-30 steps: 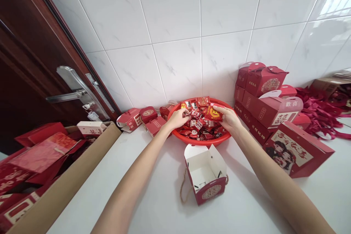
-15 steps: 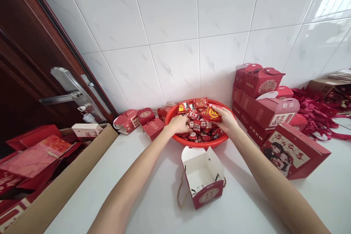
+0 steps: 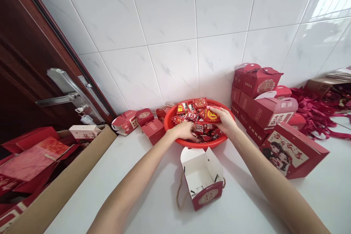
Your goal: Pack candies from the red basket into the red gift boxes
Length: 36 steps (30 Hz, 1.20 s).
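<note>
Left hand (image 3: 186, 131) has shifted to near side of red basket (image 3: 218, 142), fingers curled among sweets (image 3: 199, 128), grip unclear; right hand (image 3: 227, 120) pinches gold-printed packet (image 3: 211, 115); open box (image 3: 207, 198) in front.

A dark wooden door (image 3: 24, 55) adjoins the glossy tiled wall (image 3: 170, 18).

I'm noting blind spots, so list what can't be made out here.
- Left hand: head view; fingertips hidden among candies, grip unclear.
- Basket bottom: head view; covered by candies.
- Small wrapper print: head view; too small.
- Cardboard carton, near end: head view; cut off by picture edge.
- Brown box, far side: head view; cut by right edge.
</note>
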Tool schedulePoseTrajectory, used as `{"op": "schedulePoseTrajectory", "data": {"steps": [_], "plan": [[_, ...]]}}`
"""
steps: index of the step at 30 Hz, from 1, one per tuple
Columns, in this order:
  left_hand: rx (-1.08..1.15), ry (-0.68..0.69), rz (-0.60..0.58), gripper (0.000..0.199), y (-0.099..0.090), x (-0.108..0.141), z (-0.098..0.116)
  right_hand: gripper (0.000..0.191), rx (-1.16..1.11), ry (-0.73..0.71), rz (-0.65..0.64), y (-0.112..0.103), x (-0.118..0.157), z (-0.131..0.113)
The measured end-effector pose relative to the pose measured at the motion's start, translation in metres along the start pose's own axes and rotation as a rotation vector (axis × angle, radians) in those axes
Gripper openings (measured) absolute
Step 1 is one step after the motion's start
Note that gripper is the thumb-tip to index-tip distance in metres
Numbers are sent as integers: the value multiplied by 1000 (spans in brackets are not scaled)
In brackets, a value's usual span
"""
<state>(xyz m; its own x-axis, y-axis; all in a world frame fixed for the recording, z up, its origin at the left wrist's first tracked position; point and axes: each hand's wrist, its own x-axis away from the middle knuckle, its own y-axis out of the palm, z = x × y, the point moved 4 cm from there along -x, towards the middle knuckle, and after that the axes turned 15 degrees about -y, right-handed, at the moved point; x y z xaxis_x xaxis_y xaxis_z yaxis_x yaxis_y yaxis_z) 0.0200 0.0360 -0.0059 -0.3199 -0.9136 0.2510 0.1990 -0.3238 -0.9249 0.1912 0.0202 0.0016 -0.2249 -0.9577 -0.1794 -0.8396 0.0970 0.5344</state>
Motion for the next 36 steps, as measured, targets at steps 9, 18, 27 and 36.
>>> {"op": "schedulePoseTrajectory", "data": {"steps": [9, 18, 27, 36], "plan": [[271, 47, 23, 66, -5, -2, -7, 14, -7, -16, 16, -1, -1, 0], [254, -8, 183, 28, -9, -5, -4, 19, -3, -39, 20, -4, -4, 3], [91, -137, 184, 58, -7, 0, 1, 17, 4, -46, 38, -4, -3, 0], [69, -20, 72, 21, -1, -2, 4, 19, 24, -57, 47, -4, -3, 0]]}}
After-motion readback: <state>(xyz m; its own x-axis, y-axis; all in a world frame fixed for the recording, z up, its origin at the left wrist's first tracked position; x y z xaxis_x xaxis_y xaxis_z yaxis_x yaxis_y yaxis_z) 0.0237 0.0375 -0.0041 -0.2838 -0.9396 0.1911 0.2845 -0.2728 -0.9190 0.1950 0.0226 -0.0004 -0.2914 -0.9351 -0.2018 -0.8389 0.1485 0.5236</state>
